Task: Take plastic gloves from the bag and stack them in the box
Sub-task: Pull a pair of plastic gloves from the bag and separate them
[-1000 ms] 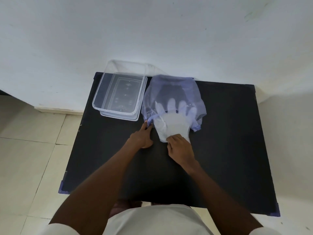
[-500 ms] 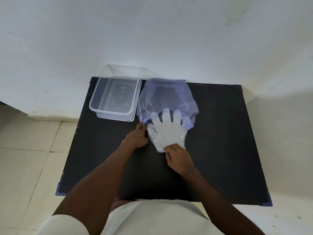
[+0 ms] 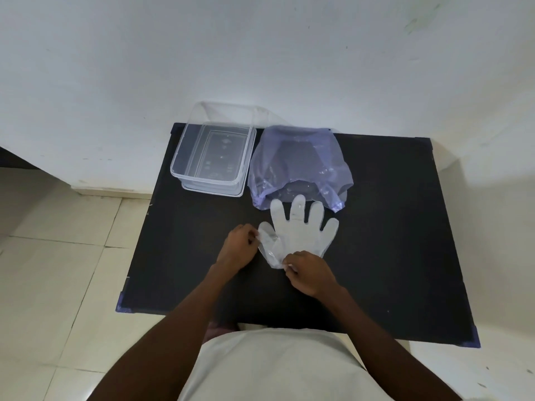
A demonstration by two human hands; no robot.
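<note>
A clear plastic glove (image 3: 301,231) lies flat on the black table (image 3: 390,241), fingers spread and pointing away from me, just outside the mouth of the bluish see-through bag (image 3: 299,163). My left hand (image 3: 238,247) pinches the glove's thumb side at its left edge. My right hand (image 3: 308,272) pinches the cuff at the glove's near end. The clear plastic box (image 3: 214,159) stands to the left of the bag at the table's far left corner, with nothing visible inside. More clear plastic shows dimly inside the bag's mouth.
A white wall rises right behind the table's far edge. The clear box sits on what looks like its lid and slightly overhangs the back edge. Cream floor tiles lie left of the table. Purple protectors (image 3: 123,303) cap the table's corners.
The glove has slid toward me, fully out of the bag's mouth. My left hand has let go of the bag's rim and taken hold of the glove's thumb edge. The bag has slumped flatter.
</note>
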